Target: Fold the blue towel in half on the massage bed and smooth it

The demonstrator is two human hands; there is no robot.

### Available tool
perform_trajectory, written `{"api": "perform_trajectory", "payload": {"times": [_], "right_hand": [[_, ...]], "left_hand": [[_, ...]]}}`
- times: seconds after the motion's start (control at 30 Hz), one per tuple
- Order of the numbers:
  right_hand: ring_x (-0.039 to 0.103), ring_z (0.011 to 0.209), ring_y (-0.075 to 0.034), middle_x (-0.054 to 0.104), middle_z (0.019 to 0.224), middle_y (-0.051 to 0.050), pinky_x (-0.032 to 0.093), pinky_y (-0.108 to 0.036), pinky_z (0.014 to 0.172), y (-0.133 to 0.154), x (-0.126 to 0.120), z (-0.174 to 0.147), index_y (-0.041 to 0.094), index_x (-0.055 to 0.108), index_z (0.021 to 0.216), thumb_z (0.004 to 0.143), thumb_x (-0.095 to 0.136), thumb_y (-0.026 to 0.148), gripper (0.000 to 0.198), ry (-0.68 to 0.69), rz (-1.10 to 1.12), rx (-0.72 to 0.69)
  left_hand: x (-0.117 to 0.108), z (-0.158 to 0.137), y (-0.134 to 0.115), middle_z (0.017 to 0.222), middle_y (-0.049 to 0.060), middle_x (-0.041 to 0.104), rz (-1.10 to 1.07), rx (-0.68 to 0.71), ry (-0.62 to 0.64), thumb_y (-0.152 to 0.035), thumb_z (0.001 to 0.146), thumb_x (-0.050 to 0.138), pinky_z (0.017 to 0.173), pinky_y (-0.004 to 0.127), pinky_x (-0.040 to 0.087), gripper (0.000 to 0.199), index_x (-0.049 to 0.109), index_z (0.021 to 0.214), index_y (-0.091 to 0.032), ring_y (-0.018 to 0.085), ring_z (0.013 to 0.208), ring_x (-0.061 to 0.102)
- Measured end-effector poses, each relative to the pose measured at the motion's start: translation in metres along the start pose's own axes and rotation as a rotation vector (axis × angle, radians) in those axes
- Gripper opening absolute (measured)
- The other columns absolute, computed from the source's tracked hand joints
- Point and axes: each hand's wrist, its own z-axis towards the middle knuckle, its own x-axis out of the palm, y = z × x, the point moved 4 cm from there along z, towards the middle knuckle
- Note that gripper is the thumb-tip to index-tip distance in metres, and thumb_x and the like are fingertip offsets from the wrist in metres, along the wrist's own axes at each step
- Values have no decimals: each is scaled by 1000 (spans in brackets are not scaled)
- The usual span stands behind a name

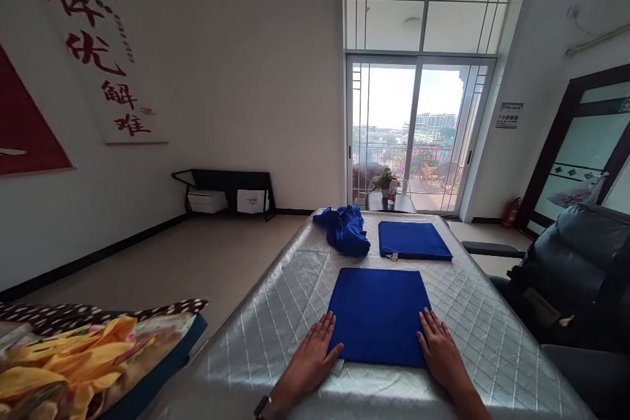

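A flat blue cloth cover (380, 315), square in outline, lies on the silver quilted tablecloth (275, 315) in front of me. My left hand (315, 351) rests flat at its left edge, fingers stretched out and thumb touching the near left corner. On the opposite side, my right hand (438, 344) lies with fingers extended along the right edge. A pale tag peeks out by my left thumb. Farther back is a neat blue stack of folded cloth (414, 239) with a small white label. Beside it sits a crumpled blue cloth heap (346, 230).
Colourful bedding (88, 367) is at the lower left. A dark padded chair (571, 269) stands close to the table's right side. Beyond the table's far end, a small black table (401, 203) holds a bottle (392, 190) and a plant.
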Motion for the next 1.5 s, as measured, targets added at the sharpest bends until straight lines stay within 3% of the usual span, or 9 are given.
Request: {"api": "perform_trajectory", "payload": {"times": [0.13, 0.27, 0.5, 0.73, 0.87, 1.0, 1.13, 1.3, 1.5], "right_hand": [[58, 125, -23, 64, 134, -10, 43, -37, 109, -11, -21, -21, 25, 72, 115, 95, 42, 35, 37, -47, 145, -145], [68, 97, -20, 72, 98, -4, 53, -30, 88, -28, -28, -43, 30, 72, 89, 90, 50, 30, 23, 24, 202, -207], [70, 93, -19, 74, 100, -3, 54, -28, 85, -36, -27, -51, 32, 74, 96, 89, 50, 27, 26, 44, 214, -203], [72, 87, -19, 74, 94, -3, 55, -29, 81, -29, -30, -48, 32, 73, 90, 94, 45, 26, 28, -29, 86, -294], [73, 85, -20, 73, 101, -5, 57, -30, 74, -31, -36, -42, 31, 70, 98, 97, 39, 32, 30, -89, 148, -285], [72, 73, -19, 72, 101, -7, 55, -30, 63, -20, -62, -27, 28, 66, 102, 101, 32, 39, 36, -96, 181, -272], [70, 74, -18, 71, 97, -5, 54, -30, 67, 1, -100, -8, 28, 65, 107, 103, 31, 44, 38, -85, 202, -342], [68, 77, -18, 71, 95, -6, 54, -32, 75, 17, -136, 10, 27, 68, 103, 103, 34, 47, 40, -64, 202, -347], [69, 85, -16, 71, 105, -4, 56, -29, 77, 13, -156, 11, 28, 69, 107, 101, 43, 47, 33, -36, 240, -460]], "left_hand": [[-18, -17, 4, 152, 6, 51, -108, 26, -117, -39, 96, 50, 113, 42, 43, 46, 56, 140, -28, 26, 138, 49], [-31, -33, -2, 119, 2, 71, -241, 36, -102, -21, 87, 55, 100, 35, 51, 26, 72, 102, -32, 22, 112, 65], [-45, -34, -12, 105, -1, 72, -253, -21, -23, -17, 86, 55, 91, 28, 50, 19, 69, 91, -29, 18, 99, 68], [-52, -33, -15, 106, -3, 72, -221, -37, -49, -19, 86, 57, 91, 26, 48, 16, 68, 91, -30, 18, 102, 67], [-53, -34, -17, 104, -2, 72, -233, -30, -64, -21, 80, 62, 91, 27, 47, 15, 67, 91, -29, 19, 101, 66], [-51, -32, -20, 103, 0, 71, -181, -59, -76, -35, 74, 71, 89, 31, 47, 21, 66, 93, -28, 22, 98, 65], [-49, -27, -25, 106, 3, 71, -97, -76, -92, -47, 67, 80, 92, 37, 47, 37, 66, 95, -27, 27, 102, 63], [-42, -20, -23, 101, 3, 73, -38, -19, -130, -29, 82, 68, 94, 39, 46, 6, 69, 87, -25, 25, 102, 64], [-55, -20, -9, 97, 2, 76, -7, 157, -286, -17, 94, 50, 94, 41, 49, 26, 72, 100, -28, 23, 97, 68]]}}
